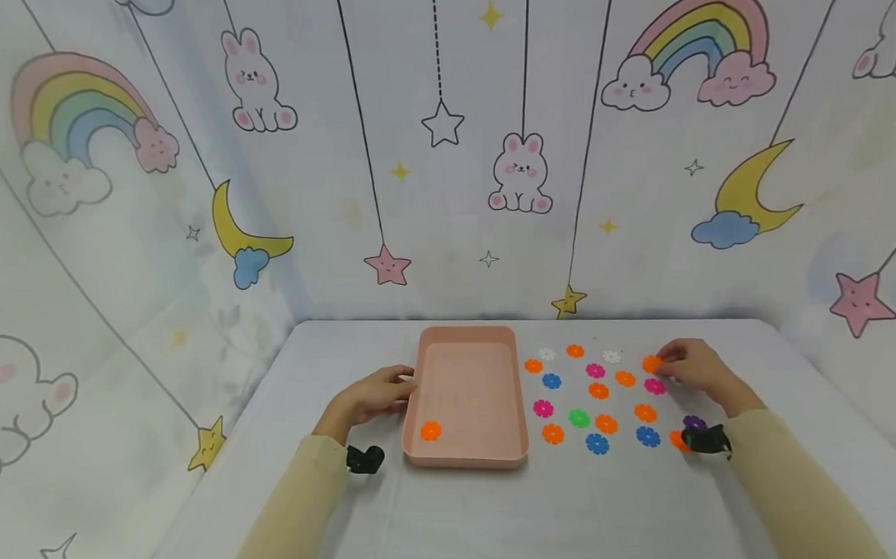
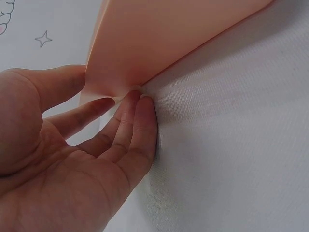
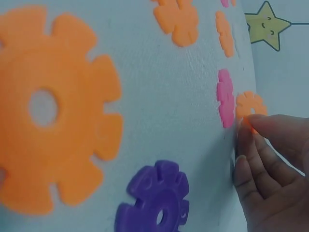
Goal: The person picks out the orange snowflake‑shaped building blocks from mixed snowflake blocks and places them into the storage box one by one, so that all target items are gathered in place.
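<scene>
A shallow pink tray (image 1: 469, 387) lies on the white table, with one orange flower-shaped plastic disc (image 1: 430, 431) in its near left corner. My left hand (image 1: 375, 394) holds the tray's left side; in the left wrist view the thumb lies against the tray wall (image 2: 145, 38) and the fingertips are at its lower edge. At the far right of the scattered discs, my right hand (image 1: 695, 367) pinches an orange flower disc (image 1: 650, 364) between thumb and fingers. The right wrist view shows that disc (image 3: 250, 100) raised on its edge. A pink disc (image 1: 655, 386) lies just beside it.
Several notched discs in orange, blue (image 1: 597, 444), pink, white, green (image 1: 579, 418) and purple (image 1: 694, 423) are spread right of the tray. A patterned curtain (image 1: 444, 196) hangs behind the table. Black wrist straps (image 1: 706, 440) sit near both cuffs.
</scene>
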Motion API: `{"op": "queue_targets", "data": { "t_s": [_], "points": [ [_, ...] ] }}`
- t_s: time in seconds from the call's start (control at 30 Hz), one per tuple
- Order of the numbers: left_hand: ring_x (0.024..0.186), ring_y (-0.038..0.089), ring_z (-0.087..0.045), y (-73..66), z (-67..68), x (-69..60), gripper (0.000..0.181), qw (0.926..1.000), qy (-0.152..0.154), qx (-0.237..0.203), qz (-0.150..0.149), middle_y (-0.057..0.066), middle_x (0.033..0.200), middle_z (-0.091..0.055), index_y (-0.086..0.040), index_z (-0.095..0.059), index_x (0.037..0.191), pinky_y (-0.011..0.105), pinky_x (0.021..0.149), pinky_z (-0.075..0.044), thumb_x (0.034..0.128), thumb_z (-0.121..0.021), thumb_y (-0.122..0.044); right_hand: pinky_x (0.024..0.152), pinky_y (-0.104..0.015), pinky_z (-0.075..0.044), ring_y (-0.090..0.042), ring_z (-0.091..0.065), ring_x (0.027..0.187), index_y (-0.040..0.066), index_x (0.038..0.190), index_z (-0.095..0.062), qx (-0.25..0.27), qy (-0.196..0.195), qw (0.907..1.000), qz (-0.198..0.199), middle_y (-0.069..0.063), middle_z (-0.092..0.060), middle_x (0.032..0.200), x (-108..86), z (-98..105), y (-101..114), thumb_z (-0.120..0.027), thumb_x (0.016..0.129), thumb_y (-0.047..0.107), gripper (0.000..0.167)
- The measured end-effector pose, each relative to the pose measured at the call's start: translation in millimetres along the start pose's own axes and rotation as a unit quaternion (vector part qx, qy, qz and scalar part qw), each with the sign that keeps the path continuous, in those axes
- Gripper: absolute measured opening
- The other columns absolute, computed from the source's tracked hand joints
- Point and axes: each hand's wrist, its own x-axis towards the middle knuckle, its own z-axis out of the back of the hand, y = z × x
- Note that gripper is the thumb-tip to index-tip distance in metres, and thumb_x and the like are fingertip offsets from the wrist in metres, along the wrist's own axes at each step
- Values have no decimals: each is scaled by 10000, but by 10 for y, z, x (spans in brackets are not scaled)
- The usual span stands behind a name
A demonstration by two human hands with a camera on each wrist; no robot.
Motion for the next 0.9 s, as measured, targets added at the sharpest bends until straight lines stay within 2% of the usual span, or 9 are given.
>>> {"op": "queue_targets", "data": {
  "t_s": [0.17, 0.27, 0.67, 0.9],
  "points": [
    [1104, 226, -617, -7, 1, 0, 489, 10000, -8, -1, 36, 187, 1399, -539, -30, -438, 1506, 447, 1058, -508, 1058, -565, -180, 824, -394, -600, -305, -645, 924, -141, 1239, -559, 189, -28, 9998, 41, -298, -637, 1135, -29, 25, -42, -636, 1001, 145, 380],
    [1109, 227, -617, -4, 2, 1, 487, 10000, 3, -10, 42, 187, 1399, -538, -29, -437, 1506, 447, 1062, -506, 1059, -562, -177, 830, -380, -594, -281, -665, 902, -157, 1237, -560, 352, 15, 9993, 107, -272, -666, 1100, -62, 43, -46, -629, 1010, 140, 380],
    [1107, 225, -616, 16, 8, 20, 487, 10000, -27, 16, -6, 186, 1406, -538, -31, -443, 1505, 437, 1047, -510, 1057, -560, -183, 979, -525, -553, -338, -708, 976, -148, 1253, -562, 725, -43, 9969, 294, -232, -687, 1092, -187, 37, 113, -616, 1036, 163, 383],
    [1101, 219, -619, 26, 9, 25, 501, 10000, -5, -44, -40, 190, 1404, -536, -23, -423, 1518, 432, 1038, -516, 1057, -553, -172, 987, -558, -541, -349, -701, 990, -125, 1250, -579, 716, -128, 9960, 514, -229, -685, 1107, -296, -38, 323, -634, 1026, 176, 379]
  ]
}}
